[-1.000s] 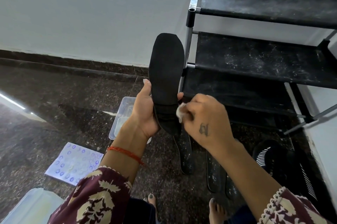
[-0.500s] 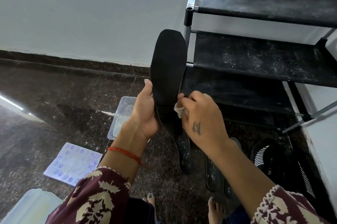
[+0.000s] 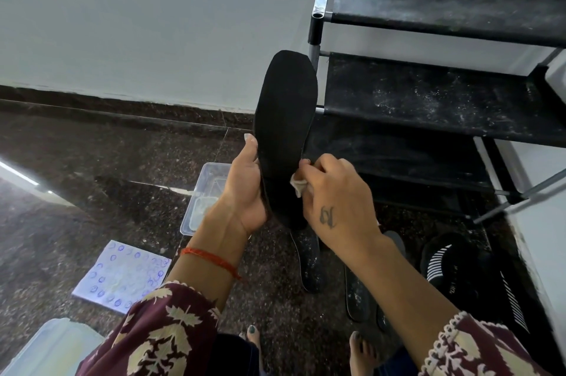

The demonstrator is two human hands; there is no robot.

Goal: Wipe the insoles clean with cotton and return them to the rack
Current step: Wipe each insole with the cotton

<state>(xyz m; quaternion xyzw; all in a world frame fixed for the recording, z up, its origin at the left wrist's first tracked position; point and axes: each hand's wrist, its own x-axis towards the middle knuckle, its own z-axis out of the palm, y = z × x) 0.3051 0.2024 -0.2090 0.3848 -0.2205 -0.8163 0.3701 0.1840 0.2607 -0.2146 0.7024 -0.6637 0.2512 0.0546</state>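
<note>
Looks like a home entryway or hallway corner from my feed. Black fabric-tier shoe rack [image 3: 428, 94] against a plain white wall [image 3: 137, 14], dark speckled polished stone floor [image 3: 92, 161] with matching skirting. Black striped slippers [image 3: 450, 265] and loose insoles [image 3: 309, 259] on the floor by the rack's lower edge. Person is barefoot.

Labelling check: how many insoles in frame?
4, maybe more. One black insole is held upright by the left hand while the right hand wipes it with cotton. Three lie on the floor, the last partly hidden by the right arm.
</note>
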